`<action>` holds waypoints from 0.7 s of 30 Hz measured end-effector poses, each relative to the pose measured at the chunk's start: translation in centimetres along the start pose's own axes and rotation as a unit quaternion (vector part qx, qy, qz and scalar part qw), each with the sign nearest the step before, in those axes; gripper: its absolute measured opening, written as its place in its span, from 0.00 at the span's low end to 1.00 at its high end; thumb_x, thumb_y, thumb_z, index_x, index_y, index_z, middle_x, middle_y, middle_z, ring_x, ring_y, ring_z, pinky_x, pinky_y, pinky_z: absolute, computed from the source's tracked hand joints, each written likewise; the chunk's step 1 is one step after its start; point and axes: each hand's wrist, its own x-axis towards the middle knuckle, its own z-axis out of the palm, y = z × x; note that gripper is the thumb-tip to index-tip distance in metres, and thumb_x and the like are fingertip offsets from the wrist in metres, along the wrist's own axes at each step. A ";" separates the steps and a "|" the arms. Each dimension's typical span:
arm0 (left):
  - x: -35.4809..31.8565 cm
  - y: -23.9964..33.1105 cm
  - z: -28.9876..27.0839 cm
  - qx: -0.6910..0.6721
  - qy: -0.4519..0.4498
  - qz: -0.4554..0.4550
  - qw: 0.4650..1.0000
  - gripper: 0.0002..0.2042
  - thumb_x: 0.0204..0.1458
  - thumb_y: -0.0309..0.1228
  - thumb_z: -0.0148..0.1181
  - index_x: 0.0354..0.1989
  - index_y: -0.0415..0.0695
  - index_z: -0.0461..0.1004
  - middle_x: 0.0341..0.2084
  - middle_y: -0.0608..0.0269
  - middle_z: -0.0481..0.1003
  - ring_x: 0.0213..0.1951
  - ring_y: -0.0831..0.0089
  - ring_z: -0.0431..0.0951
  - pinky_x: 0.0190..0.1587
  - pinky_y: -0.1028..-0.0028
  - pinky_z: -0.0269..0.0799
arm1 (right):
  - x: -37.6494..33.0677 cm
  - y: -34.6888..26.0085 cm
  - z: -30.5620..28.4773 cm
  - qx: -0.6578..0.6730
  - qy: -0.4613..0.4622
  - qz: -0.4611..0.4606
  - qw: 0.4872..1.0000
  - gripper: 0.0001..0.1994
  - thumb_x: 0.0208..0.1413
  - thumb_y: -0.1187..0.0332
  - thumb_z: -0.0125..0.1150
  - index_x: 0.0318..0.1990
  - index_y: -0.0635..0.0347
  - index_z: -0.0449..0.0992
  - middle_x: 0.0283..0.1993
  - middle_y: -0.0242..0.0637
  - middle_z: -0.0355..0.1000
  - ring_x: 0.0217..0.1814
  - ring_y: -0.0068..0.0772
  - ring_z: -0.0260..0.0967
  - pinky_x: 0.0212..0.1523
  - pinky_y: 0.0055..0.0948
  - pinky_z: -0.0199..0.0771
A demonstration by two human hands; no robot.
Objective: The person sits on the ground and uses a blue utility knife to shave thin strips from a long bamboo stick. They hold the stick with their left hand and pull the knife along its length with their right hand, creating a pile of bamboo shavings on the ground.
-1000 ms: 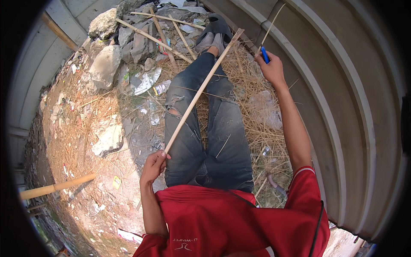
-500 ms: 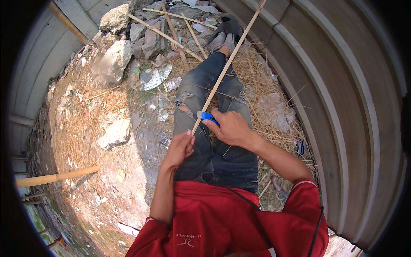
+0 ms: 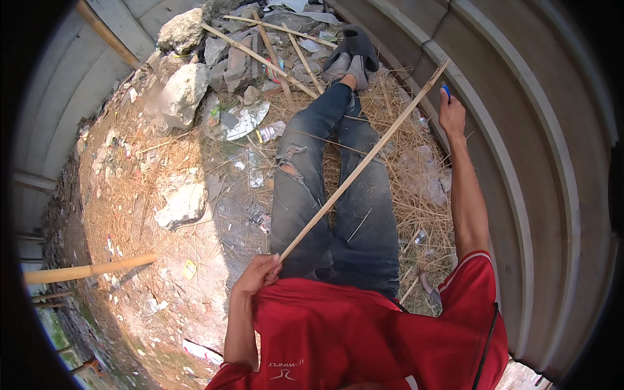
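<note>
A long, thin bamboo strip [image 3: 354, 174] slants over my outstretched legs, from near my lap up to the right. My left hand [image 3: 257, 273] is closed round its lower end, close to the hem of my red shirt. Its frayed upper end reaches the corrugated wall. Far up on the right, my arm is stretched out and my right hand [image 3: 453, 116] grips a blue-handled utility knife [image 3: 446, 93]. The knife is beside the strip's far end, apart from it. Its blade does not show from here.
A corrugated metal wall [image 3: 513, 162] curves along my right. Rocks [image 3: 184, 94] and several bamboo sticks [image 3: 260, 62] lie beyond my feet. Dry straw [image 3: 416, 162] and litter cover the ground. A bamboo pole [image 3: 91, 268] juts in from the left.
My right hand has swept with the knife up and right, from mid-strip to beyond its far end. My left hand has drawn the strip's lower end toward my lap, and the strip leans further right.
</note>
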 end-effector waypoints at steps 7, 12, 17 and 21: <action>4.6 2.9 2.5 -0.055 0.090 0.063 0.992 0.23 0.72 0.48 0.50 0.24 0.50 0.61 0.15 0.78 0.51 0.17 0.85 0.47 0.19 0.78 0.44 | -5.3 -5.4 -0.4 0.283 -0.190 -0.060 0.938 0.28 0.67 0.42 0.59 0.31 0.62 0.76 0.20 0.25 0.58 0.23 0.17 0.56 0.25 0.28 0.55; 7.0 6.5 4.4 0.002 0.041 0.109 0.993 0.22 0.73 0.48 0.49 0.25 0.49 0.61 0.16 0.77 0.54 0.18 0.85 0.49 0.20 0.78 0.46 | -13.2 -13.4 1.1 0.412 -0.307 -0.060 0.856 0.21 0.66 0.48 0.64 0.37 0.59 0.77 0.20 0.17 0.56 0.20 0.11 0.50 0.22 0.23 0.48; 7.6 6.6 5.1 0.105 0.004 0.132 0.986 0.20 0.73 0.46 0.48 0.30 0.45 0.68 0.17 0.76 0.60 0.20 0.84 0.56 0.23 0.78 0.52 | -15.6 -16.2 2.7 0.535 -0.342 -0.020 0.772 0.18 0.68 0.51 0.63 0.39 0.58 0.76 0.22 0.17 0.59 0.21 0.09 0.52 0.21 0.23 0.50; 7.8 8.5 8.0 0.159 0.078 0.218 0.960 0.17 0.73 0.43 0.50 0.46 0.41 0.77 0.18 0.74 0.64 0.23 0.84 0.62 0.26 0.78 0.58 | -16.9 -16.1 3.7 0.478 -0.329 -0.054 0.813 0.20 0.68 0.49 0.62 0.38 0.59 0.75 0.21 0.22 0.63 0.21 0.18 0.60 0.23 0.27 0.57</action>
